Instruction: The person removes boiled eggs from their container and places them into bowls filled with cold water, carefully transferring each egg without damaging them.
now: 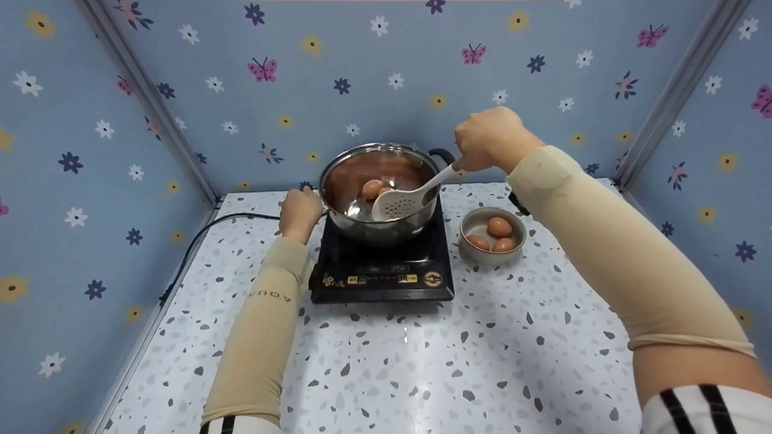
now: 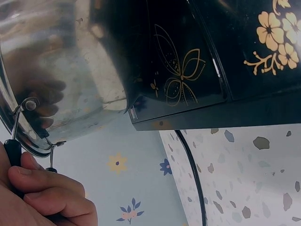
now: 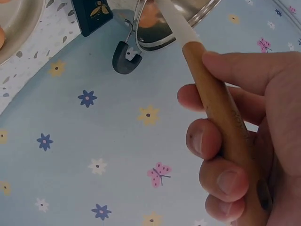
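Observation:
A steel pot (image 1: 386,232) stands on a black induction cooker (image 1: 386,289). Brown eggs (image 1: 372,189) lie inside the pot. With curled fingers, my left hand (image 1: 300,212) grips the pot's left handle (image 2: 13,153), as the left wrist view shows. My right hand (image 1: 491,138) holds a slotted spoon by its wooden handle (image 3: 216,103), thumb along the top. The white perforated head of the slotted spoon (image 1: 398,205) dips into the pot at its front right, overlapping part of an egg. A small bowl (image 1: 493,256) to the right of the cooker holds three brown eggs (image 1: 499,227).
A black cord (image 1: 205,232) runs from behind the cooker to the table's left edge. Flower-patterned walls (image 1: 386,78) enclose the speckled table (image 1: 386,374) on the back and both sides. The pot's right handle (image 1: 443,155) sticks out beneath my right hand.

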`<state>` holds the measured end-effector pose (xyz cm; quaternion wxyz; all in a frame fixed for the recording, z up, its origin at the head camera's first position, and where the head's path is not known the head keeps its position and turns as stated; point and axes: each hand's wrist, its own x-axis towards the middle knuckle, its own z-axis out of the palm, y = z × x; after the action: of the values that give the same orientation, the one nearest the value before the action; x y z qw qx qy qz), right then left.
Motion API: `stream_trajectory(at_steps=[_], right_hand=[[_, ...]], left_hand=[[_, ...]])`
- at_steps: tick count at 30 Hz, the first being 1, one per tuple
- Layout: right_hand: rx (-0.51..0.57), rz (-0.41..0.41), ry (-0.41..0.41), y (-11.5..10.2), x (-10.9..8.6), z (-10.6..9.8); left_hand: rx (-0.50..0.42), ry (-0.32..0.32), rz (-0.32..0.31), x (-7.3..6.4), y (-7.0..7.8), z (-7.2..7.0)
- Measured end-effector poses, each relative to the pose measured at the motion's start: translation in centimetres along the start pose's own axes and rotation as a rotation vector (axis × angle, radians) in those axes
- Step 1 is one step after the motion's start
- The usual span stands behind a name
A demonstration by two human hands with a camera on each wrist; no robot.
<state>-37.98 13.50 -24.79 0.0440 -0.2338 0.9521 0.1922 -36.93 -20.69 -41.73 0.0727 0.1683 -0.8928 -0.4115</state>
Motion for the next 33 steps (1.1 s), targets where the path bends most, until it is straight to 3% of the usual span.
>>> stream_trajectory(at_steps=[8, 22, 33], right_hand=[[0.113, -0.004, -0.028, 1.2, 0.2, 0.7], [0.199, -0.067, -0.034, 1.5, 1.2, 2.4], [0.504, -0.104, -0.110, 1.0, 2.5, 5.6]], left_hand=[[0.030, 0.013, -0.004, 0.0, 0.1, 0.3], [0.009, 0.003, -0.040, 0.0, 0.1, 0.3], [0.006, 0.015, -0.039, 0.0, 0.1, 0.3]])
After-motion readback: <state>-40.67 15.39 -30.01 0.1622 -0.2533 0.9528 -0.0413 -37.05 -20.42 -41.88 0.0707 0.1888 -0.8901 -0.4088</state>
